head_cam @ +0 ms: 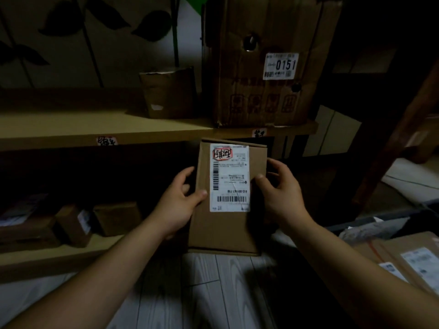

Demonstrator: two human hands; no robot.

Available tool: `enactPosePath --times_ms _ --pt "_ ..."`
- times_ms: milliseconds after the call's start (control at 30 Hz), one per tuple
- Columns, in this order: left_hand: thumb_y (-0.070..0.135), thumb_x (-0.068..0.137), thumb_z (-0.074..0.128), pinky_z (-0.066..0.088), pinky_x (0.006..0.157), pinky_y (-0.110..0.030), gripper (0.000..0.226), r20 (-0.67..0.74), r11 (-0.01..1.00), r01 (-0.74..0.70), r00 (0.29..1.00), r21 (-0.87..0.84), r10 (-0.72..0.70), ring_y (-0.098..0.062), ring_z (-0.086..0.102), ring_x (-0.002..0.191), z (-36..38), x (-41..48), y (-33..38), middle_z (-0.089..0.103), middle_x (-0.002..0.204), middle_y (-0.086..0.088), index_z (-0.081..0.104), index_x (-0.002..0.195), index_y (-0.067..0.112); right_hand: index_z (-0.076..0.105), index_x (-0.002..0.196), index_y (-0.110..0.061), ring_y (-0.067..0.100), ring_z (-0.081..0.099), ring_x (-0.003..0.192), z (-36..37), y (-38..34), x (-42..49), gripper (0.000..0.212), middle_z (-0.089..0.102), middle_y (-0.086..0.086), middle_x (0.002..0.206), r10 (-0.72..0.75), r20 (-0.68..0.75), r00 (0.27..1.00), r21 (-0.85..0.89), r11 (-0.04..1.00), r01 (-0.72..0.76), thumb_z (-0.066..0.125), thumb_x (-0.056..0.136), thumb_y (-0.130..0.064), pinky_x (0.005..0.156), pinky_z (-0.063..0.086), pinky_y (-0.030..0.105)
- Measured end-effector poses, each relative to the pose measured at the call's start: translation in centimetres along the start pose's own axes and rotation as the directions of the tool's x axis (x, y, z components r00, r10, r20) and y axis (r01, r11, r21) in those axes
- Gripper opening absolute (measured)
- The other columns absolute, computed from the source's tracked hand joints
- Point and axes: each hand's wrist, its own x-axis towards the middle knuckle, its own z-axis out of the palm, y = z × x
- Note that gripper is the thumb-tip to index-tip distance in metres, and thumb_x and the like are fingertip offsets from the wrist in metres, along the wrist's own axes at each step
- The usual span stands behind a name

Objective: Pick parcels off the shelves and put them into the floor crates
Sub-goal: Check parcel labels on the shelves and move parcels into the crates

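The cardboard parcel (228,222) sits between both hands, left hand (177,205) and right hand (282,193) gripping its sides

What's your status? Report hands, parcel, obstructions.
Left hand and right hand grip the parcel by its sides. Parcel off the shelf, label up. Floor crate at right, path looks open.

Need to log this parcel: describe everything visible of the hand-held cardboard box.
The cardboard box is plain brown, flat, rectangular, closed, held facing the camera above the floor. A white shipping label with barcodes and a red-framed handwritten mark covers its upper half. The left hand grips its left edge, the right hand its right edge.
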Motion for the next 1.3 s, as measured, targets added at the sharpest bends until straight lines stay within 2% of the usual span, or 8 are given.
enactPosePath --times_ms 200,600,700,833,967,1100,1233,1300 --pt "0.014 0.088 0.060 0.055 0.080 -0.043 0.051 -0.035 0.999 -0.030 0.999 -0.025 0.029 -0.028 0.056 0.114 -0.1 -0.2 -0.4 0.050 0.131 -0.015 0.036 0.122 0.042 0.018 0.145 -0.052 0.013 0.051 0.115 -0.2 0.8 -0.5 0.089 0.046 -0.023 0.108 0.081 0.243 0.967 -0.118 0.992 -0.053 0.072 0.084 -0.018 0.097 0.051 0.044" --pt "0.005 0.089 0.056 0.053 0.070 -0.029 0.060 0.064 0.999 -0.028 0.997 -0.033 0.030 -0.012 0.059 0.097 1.4 -0.9 -0.9 0.053 0.124 -0.008 0.031 0.133 0.036 0.019 0.147 -0.050 0.012 0.057 0.115 -1.7 2.7 -0.2 0.087 0.056 -0.010 0.123 0.081 0.230 0.970 -0.122 0.991 -0.054 0.069 0.084 -0.017 0.098 0.051 0.045" --pt "0.002 0.087 0.058 0.051 0.088 -0.043 0.064 0.092 1.000 -0.015 0.996 -0.022 0.017 -0.023 0.055 0.113 2.4 -0.8 -0.9 0.050 0.130 -0.012 0.030 0.128 0.042 0.021 0.148 -0.048 0.013 0.055 0.119 -2.5 3.1 -0.2 0.083 0.055 -0.009 0.132 0.095 0.191 0.977 -0.159 0.985 -0.064 0.069 0.084 -0.026 0.099 0.050 0.045" --pt "0.004 0.092 0.052 0.050 0.064 -0.015 0.069 0.216 1.000 0.012 0.976 -0.019 -0.008 -0.015 0.055 0.108 4.9 -0.8 -1.4 0.051 0.129 -0.002 0.019 0.144 0.036 0.023 0.151 -0.037 0.004 0.043 0.122 -4.8 3.1 -0.5 0.077 0.043 -0.009 0.138 0.085 0.094 0.992 -0.340 0.939 -0.048 0.066 0.088 -0.026 0.102 0.038 0.026" --pt "0.005 0.092 0.053 0.035 0.107 -0.041 0.074 0.314 0.999 0.039 0.949 -0.015 -0.032 -0.016 0.031 0.137 8.7 -1.2 -1.6 0.039 0.145 0.001 0.015 0.145 0.039 0.025 0.151 -0.031 0.000 0.039 0.116 -8.5 3.4 -1.3 0.072 0.042 -0.003 0.142 0.118 -0.006 0.993 -0.433 0.895 -0.109 0.063 0.091 -0.023 0.099 0.031 0.020" --pt "0.001 0.093 0.050 0.033 0.085 -0.002 0.069 0.390 1.000 0.011 0.921 -0.006 -0.008 0.003 0.027 0.112 13.7 -2.0 -0.3 0.034 0.128 0.012 0.019 0.146 0.030 0.025 0.150 -0.035 0.009 0.048 0.124 -13.1 3.3 -3.0 0.070 0.044 -0.007 0.143 0.194 -0.125 0.973 -0.389 0.893 -0.227 0.062 0.091 -0.027 0.105 0.043 0.035" --pt "0.007 0.092 0.053 0.033 0.093 -0.023 0.061 0.469 0.998 -0.042 0.883 0.043 0.017 -0.001 0.025 0.123 18.2 -2.3 1.7 0.033 0.147 -0.004 0.029 0.142 0.031 0.027 0.150 -0.035 0.009 0.055 0.106 -17.7 2.3 -5.0 0.066 0.049 -0.009 0.131 0.205 -0.265 0.942 -0.362 0.884 -0.294 0.059 0.094 -0.022 0.072 0.046 0.014" --pt "0.007 0.091 0.055 0.037 0.096 -0.031 0.057 0.499 0.998 -0.048 0.866 0.028 0.028 -0.009 0.028 0.132 20.4 -2.7 2.7 0.034 0.147 -0.010 0.033 0.139 0.030 0.027 0.149 -0.035 0.010 0.058 0.108 -19.8 1.8 -6.0 0.065 0.050 -0.011 0.132 0.221 -0.329 0.918 -0.322 0.887 -0.329 0.059 0.094 -0.022 0.077 0.051 0.021"
